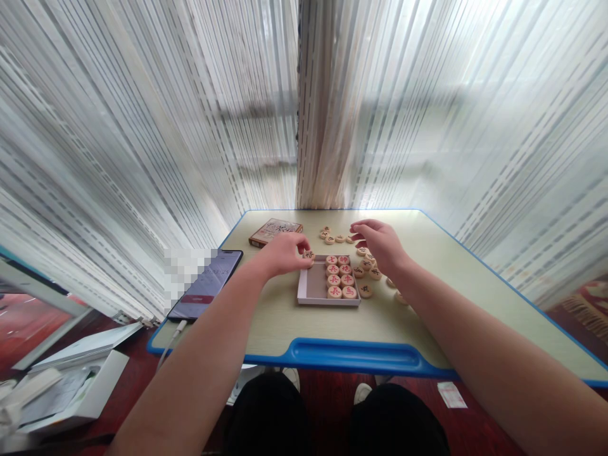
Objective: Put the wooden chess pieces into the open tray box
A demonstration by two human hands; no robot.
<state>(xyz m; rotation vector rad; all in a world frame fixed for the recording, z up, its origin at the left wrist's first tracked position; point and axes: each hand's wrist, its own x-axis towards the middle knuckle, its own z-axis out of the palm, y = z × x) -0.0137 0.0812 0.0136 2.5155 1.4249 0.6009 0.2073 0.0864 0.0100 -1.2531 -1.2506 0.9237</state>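
Note:
My left hand (287, 253) pinches a round wooden Chinese chess piece (308, 254) with dark lettering between thumb and fingers. It is over the back left corner of a shallow white box (310, 303). On the box's right side, red-lettered chess pieces (334, 280) lie in two columns; the left part of the box shows its bare floor. My right hand (380, 239) hovers right of the box, fingers apart and nothing visible in them. Beneath and beside it lie loose dark-lettered pieces (365, 291), some hidden by the hand and forearm. A few more pieces (339, 239) lie behind the box.
A patterned box lid (275, 232) lies at the back left. Nearer, a phone (209, 285) with a white cable (177, 330) rests at the table's left edge. The table (270, 323) has a blue rim with a tray groove in front. Curtains (266, 114) hang behind.

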